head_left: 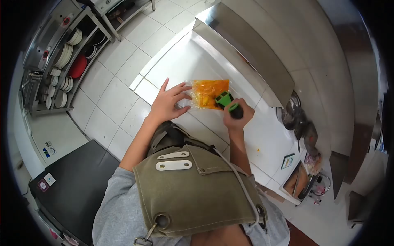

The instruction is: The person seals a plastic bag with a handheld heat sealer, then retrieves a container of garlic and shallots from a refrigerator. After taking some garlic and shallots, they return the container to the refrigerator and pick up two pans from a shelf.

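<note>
A clear plastic bag [210, 88] with orange and yellow food inside lies flat on the white counter [180, 59] in front of me. My left hand [170, 100] is at the bag's left edge, fingers spread and stretched out, the fingertips right at the plastic. Over the bag's lower right corner, my right hand [239, 115] is wrapped round a green-and-black handheld tool [224, 99]. Its wide green end with dark slots overlaps the bag in this view. The tool's exact kind I cannot tell.
A steel panel [246, 45] stands along the counter's far side. Metal bowls [292, 108], a small green-edged card [288, 161] and a brown board [296, 180] are at the right. On the left are a rack of plates [63, 56] and a black-topped surface [78, 180].
</note>
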Available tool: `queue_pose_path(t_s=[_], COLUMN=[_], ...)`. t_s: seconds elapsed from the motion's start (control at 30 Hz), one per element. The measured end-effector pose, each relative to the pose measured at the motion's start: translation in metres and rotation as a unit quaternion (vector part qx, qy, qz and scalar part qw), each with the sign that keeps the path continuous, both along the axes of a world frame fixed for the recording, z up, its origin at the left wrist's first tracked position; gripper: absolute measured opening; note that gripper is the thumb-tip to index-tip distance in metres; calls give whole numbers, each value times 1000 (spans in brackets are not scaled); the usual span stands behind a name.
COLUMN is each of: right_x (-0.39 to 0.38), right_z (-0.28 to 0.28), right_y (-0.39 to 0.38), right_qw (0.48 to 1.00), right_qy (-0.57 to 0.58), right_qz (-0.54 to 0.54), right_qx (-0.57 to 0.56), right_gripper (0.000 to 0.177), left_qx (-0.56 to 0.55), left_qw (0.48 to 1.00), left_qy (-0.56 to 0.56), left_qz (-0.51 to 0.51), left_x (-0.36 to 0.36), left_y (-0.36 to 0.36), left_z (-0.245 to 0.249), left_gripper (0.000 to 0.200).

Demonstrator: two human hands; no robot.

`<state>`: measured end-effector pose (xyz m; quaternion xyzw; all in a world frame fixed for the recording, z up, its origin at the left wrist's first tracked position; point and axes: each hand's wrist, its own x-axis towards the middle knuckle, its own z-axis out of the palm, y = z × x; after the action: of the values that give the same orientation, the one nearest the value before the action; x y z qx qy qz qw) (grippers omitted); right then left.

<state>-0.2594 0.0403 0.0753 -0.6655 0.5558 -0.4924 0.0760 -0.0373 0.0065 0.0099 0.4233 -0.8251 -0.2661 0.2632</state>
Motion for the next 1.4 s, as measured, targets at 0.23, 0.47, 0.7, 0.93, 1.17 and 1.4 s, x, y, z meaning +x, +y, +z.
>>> queue_pose_path(t_s=[0.23, 0.47, 0.7, 0.93, 1.17, 1.4], right_x=[-7, -11, -6, -5, -20, -26], right_z=[13, 22, -12, -4, 24, -25], right_y=[12, 4, 0, 3, 3, -6], right_qw=[997, 979, 995, 997, 994, 979], right_qy=[-68, -187, -11, 11, -76, -137], right_qz=[8, -15, -99, -73, -58, -135], right_qx=[-40, -78, -23, -32, -44, 66], right_gripper=[10, 11, 9, 7, 16, 15], left_qx=[-4, -7, -5, -2, -9, -7], left_qw=[1000, 1000, 1000, 1000, 1000, 1000], left_qy=[8, 7, 7, 5, -3, 1], left_qz=[1, -4, -4, -5, -1, -5], left_x=[1, 2, 2, 1, 0, 0], left_y=[0, 0, 0, 0, 0, -1], left_z=[-1, 0, 0, 1, 3, 1], left_gripper=[24, 25, 25, 25, 23, 26])
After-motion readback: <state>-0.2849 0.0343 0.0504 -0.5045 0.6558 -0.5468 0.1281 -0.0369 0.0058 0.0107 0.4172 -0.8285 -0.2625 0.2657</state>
